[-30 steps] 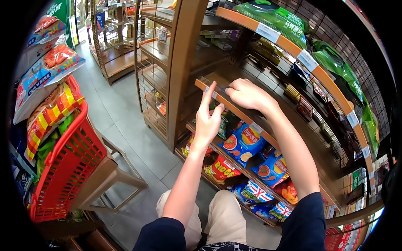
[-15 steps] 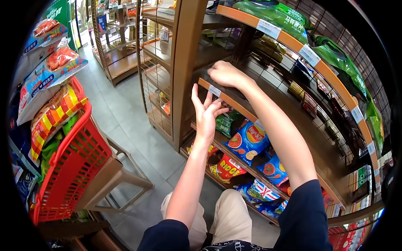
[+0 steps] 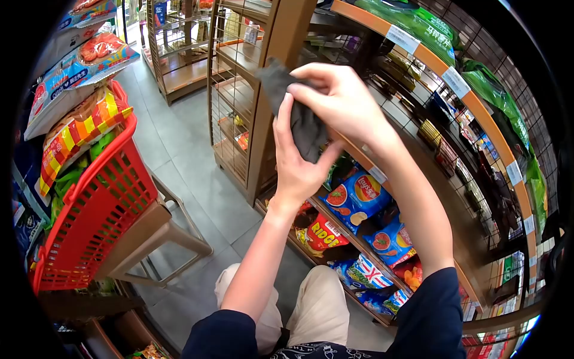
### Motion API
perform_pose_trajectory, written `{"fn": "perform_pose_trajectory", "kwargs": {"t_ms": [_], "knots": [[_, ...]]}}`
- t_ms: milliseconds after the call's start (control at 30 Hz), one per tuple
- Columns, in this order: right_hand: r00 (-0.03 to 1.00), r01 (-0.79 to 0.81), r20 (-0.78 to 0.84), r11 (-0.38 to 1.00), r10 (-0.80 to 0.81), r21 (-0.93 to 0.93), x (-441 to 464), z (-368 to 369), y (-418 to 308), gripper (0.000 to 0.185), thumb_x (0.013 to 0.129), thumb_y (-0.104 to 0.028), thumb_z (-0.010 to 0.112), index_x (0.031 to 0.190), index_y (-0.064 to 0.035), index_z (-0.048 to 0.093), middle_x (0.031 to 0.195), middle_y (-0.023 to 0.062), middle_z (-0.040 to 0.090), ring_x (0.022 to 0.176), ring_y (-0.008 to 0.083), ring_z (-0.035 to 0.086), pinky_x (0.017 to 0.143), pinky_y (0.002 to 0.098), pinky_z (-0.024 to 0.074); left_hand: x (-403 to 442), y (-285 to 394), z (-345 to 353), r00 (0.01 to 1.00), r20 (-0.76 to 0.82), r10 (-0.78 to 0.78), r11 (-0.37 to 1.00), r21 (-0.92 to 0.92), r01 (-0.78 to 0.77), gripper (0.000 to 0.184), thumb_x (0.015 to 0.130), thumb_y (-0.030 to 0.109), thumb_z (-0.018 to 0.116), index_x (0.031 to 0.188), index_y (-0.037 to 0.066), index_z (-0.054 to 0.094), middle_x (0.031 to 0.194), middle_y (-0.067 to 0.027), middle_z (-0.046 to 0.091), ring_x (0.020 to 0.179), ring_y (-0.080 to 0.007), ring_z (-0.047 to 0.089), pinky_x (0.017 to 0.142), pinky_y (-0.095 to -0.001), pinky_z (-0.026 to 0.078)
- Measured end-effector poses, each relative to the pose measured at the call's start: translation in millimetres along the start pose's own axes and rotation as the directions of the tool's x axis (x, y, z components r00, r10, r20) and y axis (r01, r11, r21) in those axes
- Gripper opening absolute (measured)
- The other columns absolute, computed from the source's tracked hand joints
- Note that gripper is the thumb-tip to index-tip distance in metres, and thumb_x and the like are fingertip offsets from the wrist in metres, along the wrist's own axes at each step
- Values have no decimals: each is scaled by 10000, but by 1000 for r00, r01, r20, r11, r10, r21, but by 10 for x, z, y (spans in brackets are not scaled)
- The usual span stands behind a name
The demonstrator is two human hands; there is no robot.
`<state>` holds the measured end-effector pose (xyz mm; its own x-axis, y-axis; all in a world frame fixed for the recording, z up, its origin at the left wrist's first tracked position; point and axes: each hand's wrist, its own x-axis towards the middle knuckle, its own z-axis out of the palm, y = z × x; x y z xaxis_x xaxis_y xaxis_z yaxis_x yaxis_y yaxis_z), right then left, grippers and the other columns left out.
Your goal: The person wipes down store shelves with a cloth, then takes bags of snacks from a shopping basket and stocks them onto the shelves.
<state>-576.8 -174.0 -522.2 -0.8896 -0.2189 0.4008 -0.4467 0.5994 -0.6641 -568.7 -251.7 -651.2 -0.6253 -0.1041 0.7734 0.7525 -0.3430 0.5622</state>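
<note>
A crumpled dark grey cloth (image 3: pixel 306 128) is held up between my two hands, in front of the shelf's wooden post. My left hand (image 3: pixel 297 170) cups it from below, thumb and fingers round its sides. My right hand (image 3: pixel 350 105) pinches its upper part between thumb and fingers, and part of the cloth sticks out past the fingertips. Just behind my hands is the front edge of a brown shelf (image 3: pixel 418 143).
On the left a red basket (image 3: pixel 98 203) full of snack bags stands on a beige stool (image 3: pixel 170 239). Blue chip bags (image 3: pixel 359 197) and a red Ridge bag (image 3: pixel 321 235) lie on the lower shelves. Green bags (image 3: pixel 412 27) line the top shelf. Grey floor (image 3: pixel 185 149) runs between racks.
My right hand has come off the shelf board towards me, and the cloth now shows plainly. My left hand, earlier spread by the shelf edge, has closed round it. The view has shifted slightly.
</note>
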Motion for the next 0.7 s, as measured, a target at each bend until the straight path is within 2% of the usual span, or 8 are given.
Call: {"fn": "perform_pose_trajectory", "kwargs": {"t_ms": [133,233,300,367,433,533,600,700], "knots": [[996,-92,2,970,95,-224,-18,9,0,364,866,-221,665,1105,53,631,932,123,690,822,127,640,765,270,510,-13,-124,-37,981,-194,-17,979,197,56,610,773,-127,532,1357,35,462,1273,-143,547,1138,-241,575,985,-344,453],[993,-85,-112,907,42,-413,-135,-6,136,444,867,-286,660,1163,40,606,1047,171,671,940,194,644,836,315,500,-12,-132,-92,964,-239,-117,946,268,181,599,779,-133,507,1355,25,452,1234,-147,566,1134,-242,574,985,-341,452],[989,-142,-82,929,121,-343,-172,-41,96,520,854,-351,665,1201,28,586,1150,223,631,1054,287,618,907,368,482,-11,-154,-74,963,-248,-103,945,278,173,574,783,-113,495,1342,10,455,1198,-158,579,1113,-250,584,980,-339,452],[983,-92,-181,755,-36,-649,-289,-133,232,511,844,-322,644,1168,68,583,1111,240,627,1086,358,580,963,406,444,-62,-292,-52,951,-252,-180,932,266,247,581,756,-58,514,1330,-2,448,1156,-230,541,1093,-380,552,962,-426,430],[935,-354,-303,558,186,-751,-633,-130,301,466,844,-301,645,1131,62,593,1098,234,626,1116,370,540,990,419,412,-120,-425,18,923,-200,-328,905,214,368,573,756,6,559,1317,-9,439,1180,-229,515,1106,-374,538,987,-416,417],[934,-352,-335,481,125,-803,-782,-153,382,440,833,-324,660,1042,62,626,1044,251,648,1052,390,587,955,433,441,-158,-520,96,899,-201,-390,896,141,420,563,766,32,571,1309,-22,436,1211,-224,508,1134,-364,527,997,-403,412],[792,-609,-367,600,487,-519,-754,-139,239,464,826,-362,669,977,77,647,996,278,661,998,405,628,903,439,482,-112,-535,107,845,-216,-489,869,-37,494,520,807,72,583,1300,-27,451,1213,-214,532,1120,-316,544,983,-380,420],[863,-505,-349,656,365,-561,-578,-231,464,584,817,-451,660,1030,92,660,1006,303,653,1023,397,634,882,423,509,-56,-542,180,803,-284,-525,851,-156,501,422,875,138,624,1251,-16,510,1149,-179,601,1035,-234,594,921,-335,457]]}}
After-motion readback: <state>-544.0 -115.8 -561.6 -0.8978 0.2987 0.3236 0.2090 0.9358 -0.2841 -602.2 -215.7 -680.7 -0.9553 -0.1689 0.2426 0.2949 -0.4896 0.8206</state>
